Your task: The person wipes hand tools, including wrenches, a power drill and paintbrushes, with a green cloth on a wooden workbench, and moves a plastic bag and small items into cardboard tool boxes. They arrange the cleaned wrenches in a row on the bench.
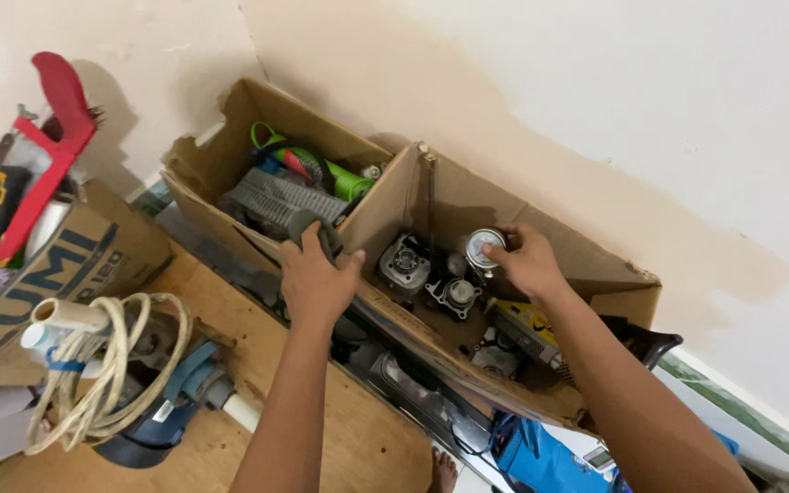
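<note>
Seen from above, the person's left hand (315,281) has its grip clenched over a dark rounded grey part (308,225) at the near edge of an open cardboard box (541,233); the part sits under the fingers, just above the knuckles, poking up past the box's front wall. The right hand (529,262) reaches into the right compartment, its fingertips grasping a small round silver metal part (483,248) that lies just left of the hand. Below and left of that part rest metal engine pieces (405,265), close together on the box floor. A cardboard divider separates them from the left compartment, which holds a ribbed grey block (276,199) and a green tool (349,183). Farther left, a coil of pale rope (107,365) lies on the wooden bench (257,365), beside another box holding a red-handled tool (52,137).
</note>
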